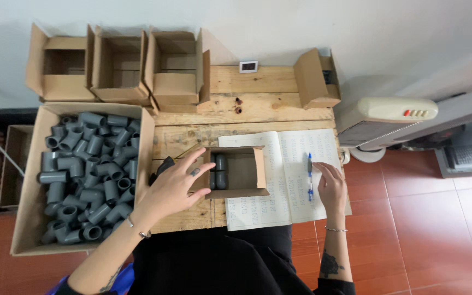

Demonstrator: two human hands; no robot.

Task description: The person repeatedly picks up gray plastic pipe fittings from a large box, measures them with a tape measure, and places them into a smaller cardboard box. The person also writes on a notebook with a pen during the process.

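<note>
Two grey pipe fittings [220, 170] lie inside the small open carton [237, 172] on the tabletop [258, 104], just right of the left hand [173, 186], its grip spread and empty, while the right hand [331, 186] rests flat on the open notebook [288, 164].

Wooden table [258, 104] bearing boxes [176, 68], ledger [296, 180]

Left: my big carton of grey fittings [83, 175] walls that edge.
Far side: open boxes [121, 65] line it.
Middle counter [269, 101]: bare planks (easy passage).
Right: pen [310, 176] lies on ledger [285, 180].
</note>
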